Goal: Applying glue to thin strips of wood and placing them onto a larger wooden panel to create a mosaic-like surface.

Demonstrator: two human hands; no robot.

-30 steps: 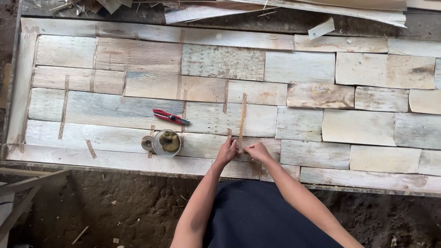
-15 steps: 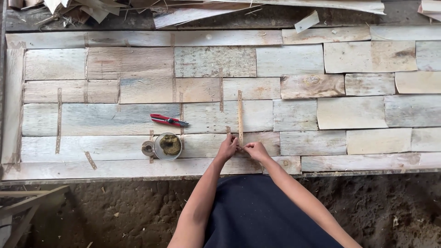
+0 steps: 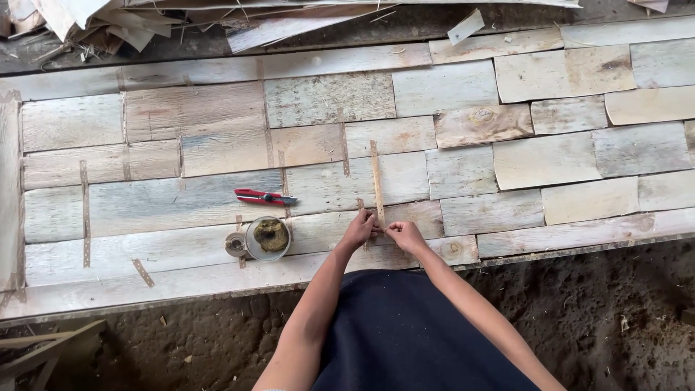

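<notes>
My left hand [image 3: 360, 230] and my right hand [image 3: 404, 234] meet at the near end of a thin brown tape strip [image 3: 376, 179]. The strip runs away from me along a seam between pale veneer sheets [image 3: 478, 87]. Both hands pinch the strip's near end against the wood, fingertips close together. To the left of my left hand lie a small round bowl with a brownish wet sponge [image 3: 269, 237] and a tape roll [image 3: 234, 245] beside it. A red utility knife [image 3: 263, 197] rests just beyond them.
The veneer pieces form a patchwork on a long board whose near edge [image 3: 579, 247] borders dirt ground [image 3: 622, 318]. Other tape strips [image 3: 85, 212] cover seams at the left. Loose veneer scraps [image 3: 72, 22] pile along the far edge.
The view has shifted slightly, so the strip stands a little right of before. My hands stay at the strip's near end, fingers now drawn closer together.
</notes>
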